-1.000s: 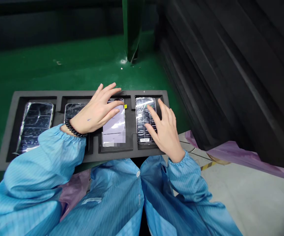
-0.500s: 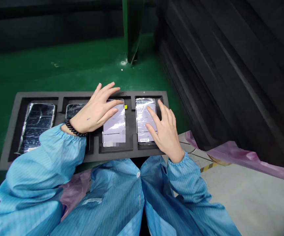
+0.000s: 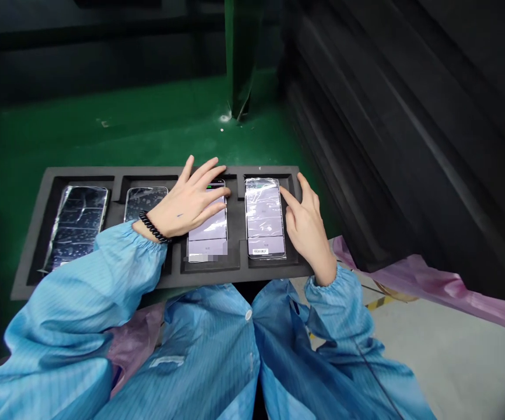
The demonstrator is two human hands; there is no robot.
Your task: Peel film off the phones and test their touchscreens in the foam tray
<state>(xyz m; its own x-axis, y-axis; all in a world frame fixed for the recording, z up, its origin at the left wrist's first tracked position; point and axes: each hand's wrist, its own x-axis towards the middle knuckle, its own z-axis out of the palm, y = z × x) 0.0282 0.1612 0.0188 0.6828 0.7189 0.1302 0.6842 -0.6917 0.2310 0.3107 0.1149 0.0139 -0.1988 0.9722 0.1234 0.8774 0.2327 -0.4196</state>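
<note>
A black foam tray [image 3: 32,245] holds several phones in its recesses. My left hand [image 3: 193,195] is spread over the upper part of a lit phone [image 3: 209,233], hiding some of its screen; whether the fingertips touch it I cannot tell. To the right lies another lit phone [image 3: 265,219] under wrinkled clear film, with a barcode label near its bottom. My right hand [image 3: 307,224] is at that phone's right edge, index finger near its top right corner, fingers apart and holding nothing. Two dark-screened phones lie further left: a film-covered one [image 3: 80,224] and one [image 3: 145,201] partly behind my left wrist.
The tray is on a green surface [image 3: 147,134] with a green post [image 3: 237,64] behind it. Stacked black trays [image 3: 392,146] rise at the right. Pink plastic sheeting [image 3: 445,286] hangs below them, above a grey floor [image 3: 453,350].
My right hand has moved right, off the screen of the rightmost phone to its edge. My left hand has shifted slightly over its phone. The whole view has shifted a little.
</note>
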